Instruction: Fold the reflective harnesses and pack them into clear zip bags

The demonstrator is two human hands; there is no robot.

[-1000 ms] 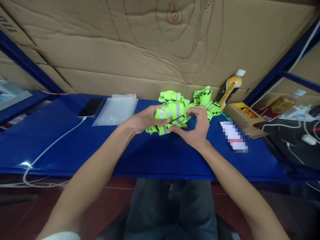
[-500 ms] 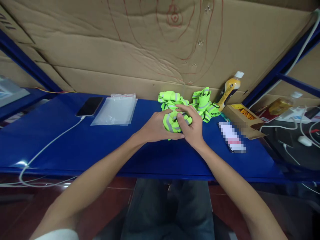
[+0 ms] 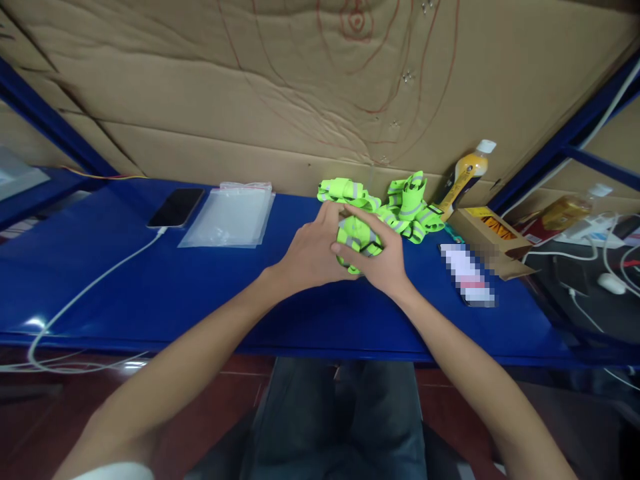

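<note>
Between my two hands is a bundled neon-yellow reflective strap with grey stripes and a black buckle-like piece. My left hand wraps it from the left, its fingers partly hidden behind the bundle. From the right, my right hand curls around it, thumb across the front and fingers over the top. Just behind my hands lies a rolled neon strap. Another looped neon strap stands to the right of it, close to my right fingers.
On the blue table are clear plastic bags, a dark phone on a white cable and a second phone. An open cardboard box and a yellow-labelled bottle stand at right. A cardboard wall rises behind.
My hands have turned the strap bundle, and the black piece now shows at its lower right. My right thumb has shifted left across it. The view has moved slightly.
</note>
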